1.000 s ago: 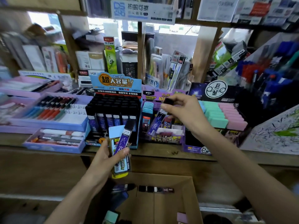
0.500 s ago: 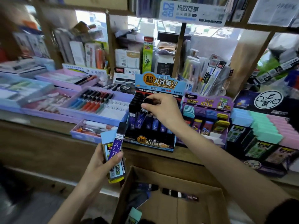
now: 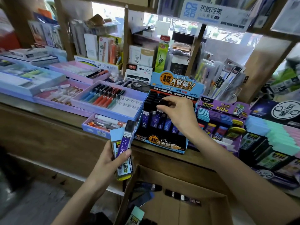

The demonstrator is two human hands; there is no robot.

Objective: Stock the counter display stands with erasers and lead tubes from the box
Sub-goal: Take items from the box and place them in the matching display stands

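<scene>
If the right hand (image 3: 177, 116), pinching a tube (image 3: 162, 102), pushes it askew into the stand (image 3: 162, 142), neighbours (image 3: 152, 121) may tip; the left hand (image 3: 105, 163) clamps spares (image 3: 124, 143) below the stand.

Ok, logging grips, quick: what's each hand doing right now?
Left hand: closed, holding a lead tube and an eraser.
Right hand: closed, pinching a second tube at the blue stand.
</scene>
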